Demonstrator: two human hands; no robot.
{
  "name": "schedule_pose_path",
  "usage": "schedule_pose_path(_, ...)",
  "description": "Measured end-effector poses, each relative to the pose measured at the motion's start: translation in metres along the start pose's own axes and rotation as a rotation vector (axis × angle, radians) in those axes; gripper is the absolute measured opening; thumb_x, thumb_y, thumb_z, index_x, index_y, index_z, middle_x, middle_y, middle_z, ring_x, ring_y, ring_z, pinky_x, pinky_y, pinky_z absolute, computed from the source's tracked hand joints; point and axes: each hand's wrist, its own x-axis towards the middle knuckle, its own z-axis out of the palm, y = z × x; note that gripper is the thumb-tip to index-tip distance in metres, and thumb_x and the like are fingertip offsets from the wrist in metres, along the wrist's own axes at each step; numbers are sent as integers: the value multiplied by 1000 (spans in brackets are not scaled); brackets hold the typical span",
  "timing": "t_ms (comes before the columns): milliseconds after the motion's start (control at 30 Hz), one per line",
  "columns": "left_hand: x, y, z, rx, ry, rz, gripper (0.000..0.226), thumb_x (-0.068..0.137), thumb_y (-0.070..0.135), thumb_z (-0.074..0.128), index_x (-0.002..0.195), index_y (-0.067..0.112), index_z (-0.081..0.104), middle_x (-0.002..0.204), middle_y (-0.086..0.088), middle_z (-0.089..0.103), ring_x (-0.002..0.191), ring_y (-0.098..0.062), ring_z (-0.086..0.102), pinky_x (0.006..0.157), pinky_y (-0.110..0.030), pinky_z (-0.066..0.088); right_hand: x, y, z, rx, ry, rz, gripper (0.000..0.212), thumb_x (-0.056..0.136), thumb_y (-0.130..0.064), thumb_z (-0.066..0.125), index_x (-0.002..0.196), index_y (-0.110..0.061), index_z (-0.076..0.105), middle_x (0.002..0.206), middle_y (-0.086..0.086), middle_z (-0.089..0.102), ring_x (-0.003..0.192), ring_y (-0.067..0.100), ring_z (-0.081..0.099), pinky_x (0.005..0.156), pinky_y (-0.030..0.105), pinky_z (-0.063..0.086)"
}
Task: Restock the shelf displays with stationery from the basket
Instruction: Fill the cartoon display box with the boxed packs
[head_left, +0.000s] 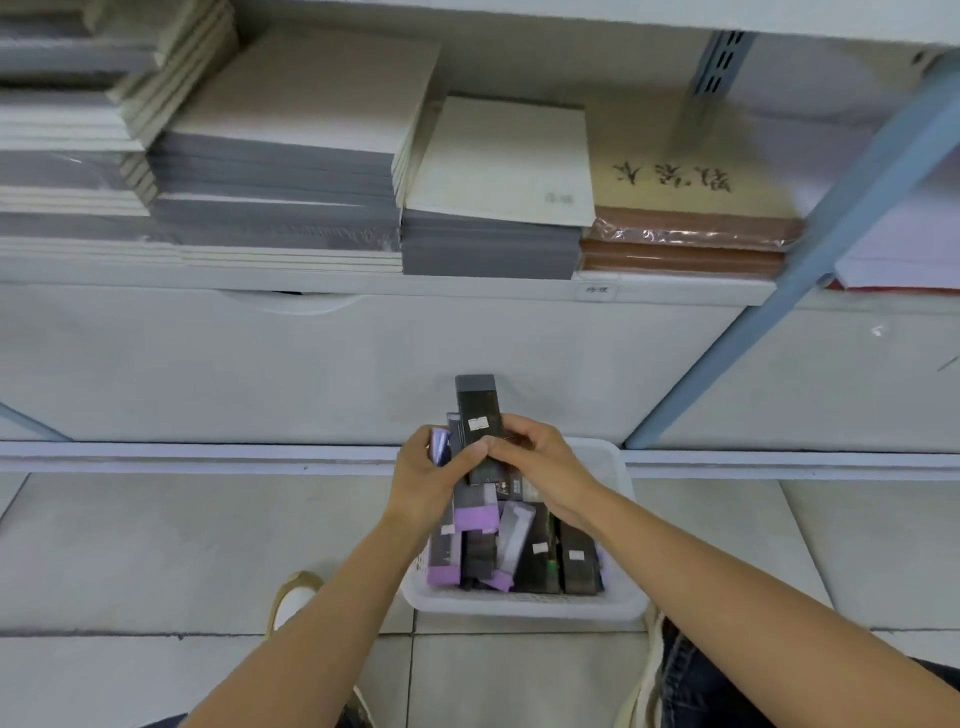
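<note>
Left hand (423, 483) and right hand (540, 462): both grips closed on one slim rectangular black carton (478, 415), upright over white plastic basket (524, 605) on tiled floor (156, 545). Left also clamps one glossy purple box (440, 447).

Basket (524, 605) is plain white, and the boxes (576, 561) in it are mostly black with a few lilac-purple ones, some with little white stickers. The black box (478, 415) up top has a grey end and a white sticker too, with a shiny purple box (440, 447) beside it. Shelf (363, 283) is off-white, the post (831, 223) dusty blue. Paper stacks (291, 171) are cream with grey edges, the book (675, 176) tan with black brush characters. Floor (156, 545) is pale grey tile, jeans (691, 670) dark blue.
</note>
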Motion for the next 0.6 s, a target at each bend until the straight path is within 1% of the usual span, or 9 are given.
schedule_pose_path(67,-5,13,-3,81,5,61,30,77,23,81,91,6,60,76,-8,60,68,-17,58,62,-29,54,-8,-16,0,-19,5,-19,27,97,-23,56,123,-17,61,118,10,66,104,20,66,83,28,55)
schedule_pose_path(133,-9,26,-6,215,-11,121,30,76,23,81,87,6,59,71,-4,56,64,-17,52,60,-29,48,-12,-30,-2,-158,129,-151,34,95,-29,58,128,-28,53,126,1,55,108,10,59,87,24,52)
schedule_pose_path(233,-18,44,-5,514,-36,198,37,74,27,82,82,3,55,67,-2,49,59,-17,43,56,-28,36,-19,-52,-4,-354,144,-367,28,89,-28,67,115,-36,61,136,-6,36,115,-8,43,93,12,39)
schedule_pose_path(267,-22,50,-4,574,-47,223,37,73,27,82,80,5,54,66,-1,48,58,-16,42,54,-27,33,-22,-57,-3,-440,82,-386,23,86,-29,70,107,-39,65,141,-7,30,122,-7,36,98,11,33)
schedule_pose_path(333,-29,59,1,616,-102,253,32,72,26,82,75,12,53,63,4,50,56,-12,45,53,-24,31,-27,-62,-2,-620,-14,-378,18,81,-35,75,95,-44,68,149,-10,21,134,6,23,110,25,24)
schedule_pose_path(433,-38,70,7,607,-141,258,32,71,23,82,67,18,50,52,12,47,47,-2,44,47,-16,31,-33,-69,-3,-680,-4,-383,12,81,-33,76,91,-37,71,145,-10,29,135,12,23,115,41,20)
schedule_pose_path(500,-41,76,7,605,-122,240,39,70,23,82,60,19,45,47,12,41,45,-6,39,46,-17,29,-37,-77,-6,-634,-7,-381,11,83,-30,74,93,-30,72,138,-9,40,133,9,30,113,32,24)
schedule_pose_path(567,-43,82,4,635,-90,204,43,72,23,81,57,19,41,47,11,38,46,-10,35,48,-21,28,-42,-86,-10,-565,2,-409,7,87,-26,70,94,-26,71,129,-5,52,124,8,43,101,13,31)
schedule_pose_path(600,-43,84,2,617,-76,183,44,73,21,81,55,19,41,46,12,37,45,-11,34,47,-20,28,-44,-91,-12,-522,40,-428,5,89,-24,68,93,-24,69,122,-3,57,117,9,50,94,11,35)
